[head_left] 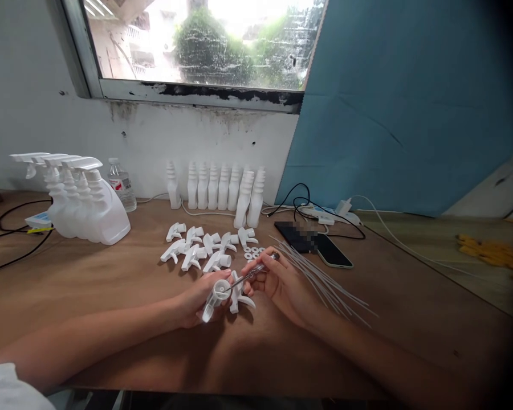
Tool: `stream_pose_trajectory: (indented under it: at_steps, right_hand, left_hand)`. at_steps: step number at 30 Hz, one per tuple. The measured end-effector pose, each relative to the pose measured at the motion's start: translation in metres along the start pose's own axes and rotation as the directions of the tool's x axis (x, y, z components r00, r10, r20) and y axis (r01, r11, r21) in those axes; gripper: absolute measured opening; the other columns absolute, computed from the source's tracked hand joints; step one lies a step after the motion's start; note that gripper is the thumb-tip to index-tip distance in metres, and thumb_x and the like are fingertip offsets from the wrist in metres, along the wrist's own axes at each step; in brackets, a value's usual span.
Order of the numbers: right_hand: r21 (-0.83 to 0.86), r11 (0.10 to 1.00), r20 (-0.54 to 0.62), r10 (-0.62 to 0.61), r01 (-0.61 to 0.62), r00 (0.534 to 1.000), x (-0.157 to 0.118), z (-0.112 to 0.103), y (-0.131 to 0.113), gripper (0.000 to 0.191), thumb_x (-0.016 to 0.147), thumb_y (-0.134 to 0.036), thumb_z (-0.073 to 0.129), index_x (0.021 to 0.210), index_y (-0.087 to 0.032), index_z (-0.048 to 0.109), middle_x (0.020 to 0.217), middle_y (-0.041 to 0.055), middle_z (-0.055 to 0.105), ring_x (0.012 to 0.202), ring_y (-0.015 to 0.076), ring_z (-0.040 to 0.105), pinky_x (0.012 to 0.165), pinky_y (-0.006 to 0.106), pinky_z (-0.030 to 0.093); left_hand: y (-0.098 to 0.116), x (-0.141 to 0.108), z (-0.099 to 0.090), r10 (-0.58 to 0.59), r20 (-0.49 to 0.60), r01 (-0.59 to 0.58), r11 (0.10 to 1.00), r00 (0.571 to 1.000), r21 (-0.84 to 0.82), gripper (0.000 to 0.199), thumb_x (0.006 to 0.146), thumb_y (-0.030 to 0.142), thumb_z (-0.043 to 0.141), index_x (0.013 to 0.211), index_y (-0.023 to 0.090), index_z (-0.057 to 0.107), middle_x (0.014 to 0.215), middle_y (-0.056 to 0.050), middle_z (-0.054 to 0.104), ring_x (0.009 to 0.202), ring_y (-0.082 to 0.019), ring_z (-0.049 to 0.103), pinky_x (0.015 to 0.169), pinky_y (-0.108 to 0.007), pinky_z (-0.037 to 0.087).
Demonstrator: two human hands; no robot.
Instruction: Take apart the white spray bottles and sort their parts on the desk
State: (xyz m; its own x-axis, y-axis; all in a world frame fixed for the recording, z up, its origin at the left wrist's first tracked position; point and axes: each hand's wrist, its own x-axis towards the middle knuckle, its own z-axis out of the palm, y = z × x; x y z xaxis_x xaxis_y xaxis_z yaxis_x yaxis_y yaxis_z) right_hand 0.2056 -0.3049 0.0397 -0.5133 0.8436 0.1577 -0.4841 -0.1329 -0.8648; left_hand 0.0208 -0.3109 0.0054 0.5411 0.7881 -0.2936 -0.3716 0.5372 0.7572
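Where the wall meets the far left of the table (145,273), big white bottles (106,213) stand close together with spray tops on. A clear bottle (123,196) with a label is just behind them, near the wall. A wide stretch of brown table top runs from the big bottles to the white spray heads (192,257), which lie in two rough rows. Behind these, small white bottles (214,188) stand in a line by the wall, with two a bit nearer at the right end. A strip of table shows between the bottles and the spray heads.

The left hand (199,299) is curled around one spray head (216,299), in front of the rows, with its round cup facing up. This is back from the near table edge, so there is some room below it. Next comes a loose spray head (237,296), between the hands; I cannot tell if the fingers touch it. White rings (248,252) lie behind it. The right hand (284,285) pinches a thin metal tool (250,275), and its tip is at the cup.

Long thin white tubes (320,277) lie close beside the right hand, so there is little room there. A phone (334,250) and a black flat thing (288,236) are just past them. Behind those is a white power strip (325,213). A yellow thing (491,253) lies well apart, far right.
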Motion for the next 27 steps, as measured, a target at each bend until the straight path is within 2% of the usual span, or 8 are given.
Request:
stream_pose_trajectory:
  at_steps: [4,9,12,15,18,21,24,27]
  right_hand:
    - [0.075,0.992,-0.061,0.108,-0.103,0.992,0.003,0.001,0.003,0.015,0.092,-0.030,0.050,0.085,-0.017,0.047,0.087,0.0057,0.067,0.065,0.0137,0.065,0.064,0.029,0.054]
    - [0.277,0.913,-0.092,0.335,-0.299,0.938,0.012,-0.012,0.002,0.016,0.091,-0.023,0.048,0.081,-0.013,0.055,0.080,0.0046,0.065,0.064,0.0073,0.062,0.063,0.017,0.055]
    - [0.187,0.968,-0.118,0.190,-0.166,0.975,0.018,-0.033,-0.008,0.014,0.090,-0.018,0.048,0.081,-0.012,0.057,0.081,0.0059,0.064,0.065,0.0074,0.061,0.064,0.017,0.055]
    - [0.122,0.992,-0.180,0.041,-0.019,0.983,0.020,-0.061,-0.025,0.008,0.086,-0.018,0.054,0.079,-0.014,0.056,0.081,0.0057,0.065,0.064,0.0093,0.061,0.060,0.020,0.056]
    - [0.023,0.991,-0.299,-0.116,0.129,0.947,0.016,-0.084,-0.036,0.013,0.083,-0.025,0.059,0.078,-0.018,0.049,0.078,0.0043,0.067,0.060,0.0119,0.062,0.054,0.024,0.054]
    - [-0.280,0.931,-0.322,-0.319,0.232,0.891,0.012,-0.092,-0.034,0.022,0.084,-0.034,0.060,0.082,-0.020,0.043,0.076,0.0035,0.068,0.056,0.0144,0.062,0.049,0.026,0.050]
    - [-0.428,0.884,-0.205,-0.298,0.189,0.932,0.012,-0.087,-0.022,0.027,0.085,-0.040,0.059,0.084,-0.020,0.041,0.079,0.0036,0.069,0.056,0.0144,0.063,0.051,0.027,0.050]
    - [-0.471,0.867,-0.125,-0.250,0.164,0.960,0.015,-0.081,-0.012,0.029,0.086,-0.042,0.058,0.086,-0.019,0.042,0.081,0.0036,0.069,0.057,0.0136,0.063,0.053,0.027,0.051]
  left_hand:
    - [-0.003,0.000,-0.004,0.002,-0.047,0.001,0.998,0.999,0.062,0.032,0.083,0.045,0.056,0.073,0.015,0.053,0.048,0.001,0.049,0.035,-0.006,0.039,0.033,-0.016,0.025]
    - [0.001,-0.005,-0.004,0.062,-0.109,-0.051,0.994,0.992,0.098,0.031,0.081,0.047,0.059,0.079,0.017,0.052,0.056,0.003,0.051,0.038,-0.005,0.039,0.034,-0.014,0.021]
    - [0.014,-0.015,-0.003,0.100,-0.113,-0.081,0.983,0.988,0.163,0.032,0.081,0.048,0.059,0.078,0.018,0.050,0.058,0.003,0.049,0.040,-0.004,0.037,0.035,-0.015,0.015]
    - [0.034,-0.028,-0.016,0.215,-0.192,-0.137,0.926,0.958,0.351,0.038,0.079,0.055,0.057,0.076,0.019,0.047,0.057,0.004,0.046,0.043,-0.007,0.040,0.036,-0.017,0.019]
    - [0.057,-0.043,-0.042,0.379,-0.264,-0.130,0.753,0.887,0.646,0.046,0.076,0.063,0.053,0.073,0.018,0.046,0.056,0.003,0.048,0.046,-0.010,0.044,0.041,-0.021,0.030]
    - [0.080,-0.055,-0.070,0.497,-0.339,0.076,0.476,0.799,0.876,0.049,0.076,0.067,0.047,0.075,0.018,0.048,0.052,0.002,0.049,0.044,-0.013,0.044,0.045,-0.024,0.032]
    - [0.095,-0.062,-0.090,0.574,-0.390,0.342,0.196,0.720,0.919,0.044,0.076,0.062,0.049,0.082,0.019,0.052,0.051,0.001,0.052,0.048,-0.017,0.049,0.050,-0.025,0.033]
    - [0.102,-0.064,-0.100,0.576,-0.399,0.430,0.089,0.714,0.898,0.042,0.074,0.061,0.049,0.081,0.019,0.053,0.060,-0.003,0.060,0.056,-0.021,0.056,0.053,-0.025,0.034]
